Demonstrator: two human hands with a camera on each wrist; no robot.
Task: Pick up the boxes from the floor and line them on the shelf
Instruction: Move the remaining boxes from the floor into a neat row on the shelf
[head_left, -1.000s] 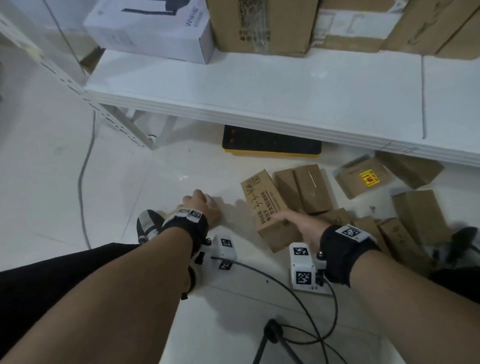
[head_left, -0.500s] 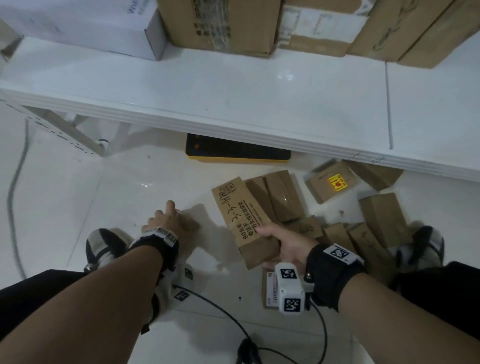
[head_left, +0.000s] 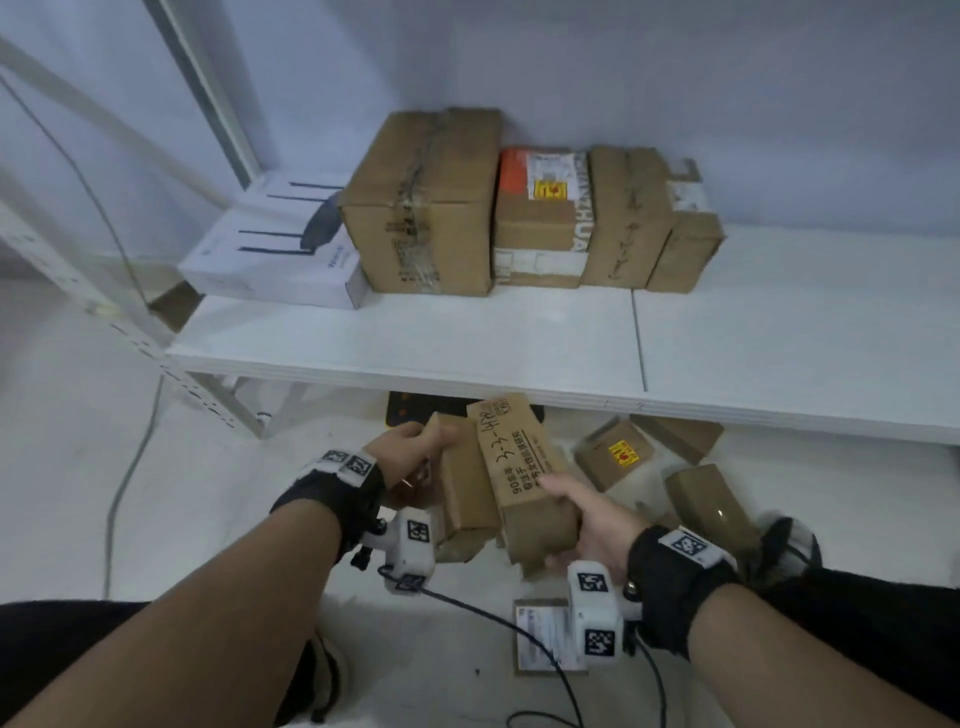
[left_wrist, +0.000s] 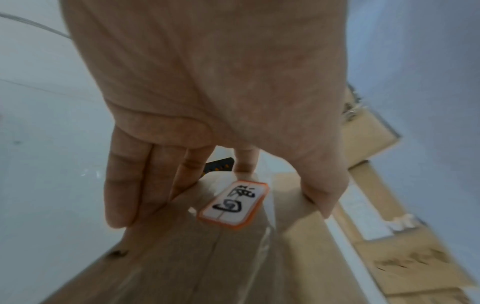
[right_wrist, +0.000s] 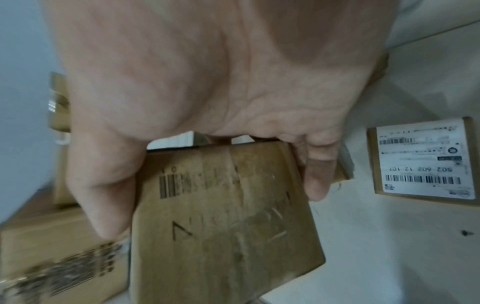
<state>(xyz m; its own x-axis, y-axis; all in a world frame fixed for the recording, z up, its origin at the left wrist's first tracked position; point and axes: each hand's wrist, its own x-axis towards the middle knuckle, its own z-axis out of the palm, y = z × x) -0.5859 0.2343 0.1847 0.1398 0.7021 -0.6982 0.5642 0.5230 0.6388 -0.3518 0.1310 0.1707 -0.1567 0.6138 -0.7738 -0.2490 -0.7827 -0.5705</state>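
Note:
My left hand (head_left: 410, 452) grips a plain brown box (head_left: 465, 488) by its top end; the left wrist view shows my fingers and thumb clamped on the brown box (left_wrist: 207, 257), which bears an orange-edged label. My right hand (head_left: 582, 512) holds a longer printed box (head_left: 519, 467) with handwriting, thumb on top. In the right wrist view my fingers wrap this printed box (right_wrist: 223, 216). Both boxes hang side by side in the air, just below the white shelf (head_left: 467, 338) edge. Several more brown boxes (head_left: 618, 454) lie on the floor under it.
Along the shelf's back stand a white router box (head_left: 275, 254), a large brown carton (head_left: 426, 208) and other cartons (head_left: 628, 218). The shelf's front and right parts are bare. A flat labelled parcel (head_left: 545, 639) and a black cable (head_left: 493, 613) lie on the floor by my knees.
Both hands have lifted off the floor, each with a box, up toward the shelf edge. The head view has tilted up, bringing the shelf's back row into sight.

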